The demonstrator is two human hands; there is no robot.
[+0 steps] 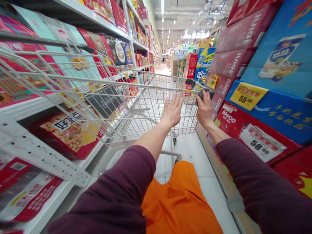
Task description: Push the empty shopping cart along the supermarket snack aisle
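Note:
A wire shopping cart [146, 87] stands across the aisle in front of me, its basket side facing me. My left hand [172, 111] lies against the wire side with its fingers stretched out. At the cart's right corner, my right hand [204, 109] is closed over a bunched dark grey cloth [200, 95], pressing it on the top rim next to a black corner piece. Part of the cloth is hidden under the fingers. The cart's grey handle bar [46, 40] runs along the left.
Shelves [102, 16] with boxed goods line the left side, close to the cart. On the right, stacked drink cartons [234, 44] and a red Meco box [229, 120] with price tags rise beside my right arm. A caster wheel [177, 159] rests on the tiled floor [195, 146].

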